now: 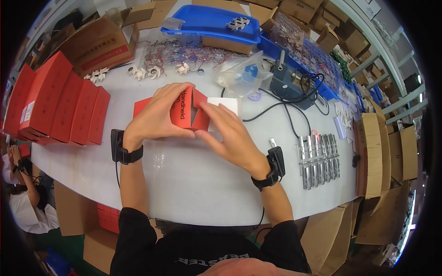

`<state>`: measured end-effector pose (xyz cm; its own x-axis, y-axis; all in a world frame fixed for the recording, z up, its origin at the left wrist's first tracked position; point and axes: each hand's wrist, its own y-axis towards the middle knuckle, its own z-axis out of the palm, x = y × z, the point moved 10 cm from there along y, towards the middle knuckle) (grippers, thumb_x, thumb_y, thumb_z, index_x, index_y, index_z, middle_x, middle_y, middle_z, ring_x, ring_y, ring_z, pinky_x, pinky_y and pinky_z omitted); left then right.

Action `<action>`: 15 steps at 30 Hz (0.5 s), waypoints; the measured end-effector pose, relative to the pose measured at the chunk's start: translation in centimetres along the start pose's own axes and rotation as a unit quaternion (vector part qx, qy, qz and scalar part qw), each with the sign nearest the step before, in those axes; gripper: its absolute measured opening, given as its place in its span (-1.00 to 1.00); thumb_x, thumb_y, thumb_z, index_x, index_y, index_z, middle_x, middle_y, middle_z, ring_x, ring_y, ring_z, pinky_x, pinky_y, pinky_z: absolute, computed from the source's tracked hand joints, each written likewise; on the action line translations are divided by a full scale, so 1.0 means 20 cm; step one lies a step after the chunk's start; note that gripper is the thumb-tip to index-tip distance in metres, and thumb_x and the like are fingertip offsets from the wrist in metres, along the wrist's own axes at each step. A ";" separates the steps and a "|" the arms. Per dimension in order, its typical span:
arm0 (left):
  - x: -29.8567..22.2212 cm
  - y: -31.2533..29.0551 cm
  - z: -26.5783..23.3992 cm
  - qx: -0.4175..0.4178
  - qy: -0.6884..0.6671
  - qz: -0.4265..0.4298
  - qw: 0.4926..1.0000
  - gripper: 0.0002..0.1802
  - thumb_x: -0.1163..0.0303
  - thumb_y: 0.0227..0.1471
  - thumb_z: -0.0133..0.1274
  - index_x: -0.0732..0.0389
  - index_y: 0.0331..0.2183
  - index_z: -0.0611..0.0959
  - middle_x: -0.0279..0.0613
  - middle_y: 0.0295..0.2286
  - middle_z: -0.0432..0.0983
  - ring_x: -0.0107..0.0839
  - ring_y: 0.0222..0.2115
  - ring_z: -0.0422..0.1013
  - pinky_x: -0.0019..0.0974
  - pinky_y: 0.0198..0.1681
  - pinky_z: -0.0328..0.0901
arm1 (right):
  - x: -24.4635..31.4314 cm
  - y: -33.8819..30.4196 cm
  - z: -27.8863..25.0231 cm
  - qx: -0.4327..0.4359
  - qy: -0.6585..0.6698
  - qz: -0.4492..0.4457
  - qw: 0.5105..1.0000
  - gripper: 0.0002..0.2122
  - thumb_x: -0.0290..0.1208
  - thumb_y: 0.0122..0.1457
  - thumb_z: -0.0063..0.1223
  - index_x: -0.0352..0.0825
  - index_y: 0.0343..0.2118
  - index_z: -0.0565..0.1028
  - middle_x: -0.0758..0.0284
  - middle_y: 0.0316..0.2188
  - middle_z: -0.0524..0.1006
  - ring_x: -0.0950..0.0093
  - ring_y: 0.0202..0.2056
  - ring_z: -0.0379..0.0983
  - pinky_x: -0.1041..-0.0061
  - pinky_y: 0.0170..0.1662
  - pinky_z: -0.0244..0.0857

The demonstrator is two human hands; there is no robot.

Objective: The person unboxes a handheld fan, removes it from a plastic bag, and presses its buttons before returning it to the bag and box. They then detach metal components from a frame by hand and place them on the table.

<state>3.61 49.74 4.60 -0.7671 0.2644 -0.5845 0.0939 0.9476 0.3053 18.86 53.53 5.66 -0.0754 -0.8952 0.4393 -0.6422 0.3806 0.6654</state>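
A red cardboard box [182, 112] with dark printing sits upright in front of me near the middle of the white table. My left hand [159, 112] wraps round it, fingers along the far side and thumb at the near edge. My right hand [228, 135] is at the box's right end, fingertips on the end flap and thumb low against the near corner. A dark gap shows beside the partly folded flap. Behind the right fingers lies a white piece [225, 103], partly hidden. Another red surface [140, 106] shows behind my left hand; I cannot tell whether it is separate.
Red boxes [55, 101] stand in a row at the left. Metal tubes [318, 161] fill a rack at the right. Behind are a plastic bag [241, 73], a dark device [290, 80] with cables, white fan wheels [154, 71], wired parts [184, 53] and a blue tray [184, 20].
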 end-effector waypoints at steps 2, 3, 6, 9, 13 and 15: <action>0.00 0.00 -0.01 0.000 -0.009 0.002 1.000 0.18 0.14 -0.48 0.55 0.21 0.20 0.34 -0.07 0.11 0.33 -0.10 0.16 0.25 -0.12 0.23 0.15 | 0.04 -0.01 0.03 0.015 0.077 0.053 0.996 -0.65 -0.54 0.13 0.21 -0.38 0.01 0.50 0.16 -0.12 0.56 0.23 -0.18 0.53 0.35 -0.05 0.37; 0.00 0.00 -0.02 0.000 -0.014 0.002 1.000 0.19 0.14 -0.48 0.56 0.21 0.20 0.33 -0.07 0.11 0.33 -0.10 0.15 0.26 -0.12 0.23 0.15 | 0.04 -0.02 0.03 0.014 0.077 0.052 0.996 -0.65 -0.54 0.13 0.21 -0.38 0.01 0.50 0.16 -0.12 0.56 0.23 -0.18 0.53 0.35 -0.05 0.37; 0.02 0.01 -0.04 -0.033 -0.010 -0.004 0.999 0.20 0.13 -0.52 0.57 0.21 0.19 0.34 -0.07 0.10 0.34 -0.10 0.16 0.26 -0.11 0.24 0.13 | -0.01 -0.07 0.05 0.029 0.026 0.067 0.997 -0.72 -0.52 0.10 0.24 -0.36 -0.10 0.57 0.22 -0.18 0.58 0.25 -0.36 0.55 0.37 -0.13 0.41; 0.02 0.00 -0.07 -0.065 0.003 -0.011 0.998 0.21 0.14 -0.56 0.58 0.21 0.18 0.35 -0.08 0.10 0.35 -0.10 0.16 0.26 -0.10 0.24 0.13 | 0.07 -0.05 0.03 0.031 0.060 0.029 0.997 -0.77 -0.43 0.15 0.23 -0.34 -0.14 0.59 0.27 -0.31 0.59 0.30 -0.42 0.54 0.36 -0.28 0.40; -0.07 0.02 -0.05 -0.101 0.064 0.006 0.993 0.20 0.18 -0.59 0.57 0.23 0.15 0.37 -0.08 0.09 0.36 -0.11 0.14 0.28 -0.08 0.21 0.14 | -0.21 -0.11 0.06 0.057 0.205 0.268 0.940 -0.74 -0.34 0.24 0.17 -0.40 -0.10 0.56 0.27 -0.23 0.60 0.43 -0.37 0.57 0.45 -0.21 0.41; -0.18 0.06 0.04 -0.115 0.149 0.046 0.981 0.16 0.21 -0.57 0.55 0.24 0.14 0.38 -0.08 0.07 0.36 -0.10 0.13 0.29 -0.07 0.17 0.15 | -0.36 -0.20 0.10 0.064 0.262 0.391 0.880 -0.71 -0.32 0.28 0.14 -0.44 -0.08 0.54 0.26 -0.16 0.61 0.48 -0.33 0.59 0.50 -0.15 0.42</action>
<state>7.03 50.03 6.45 -0.9167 0.2507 -0.3112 0.0521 0.8471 0.5289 20.45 58.11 -1.31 -0.1924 -0.1288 0.9728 -0.6328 0.7740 -0.0227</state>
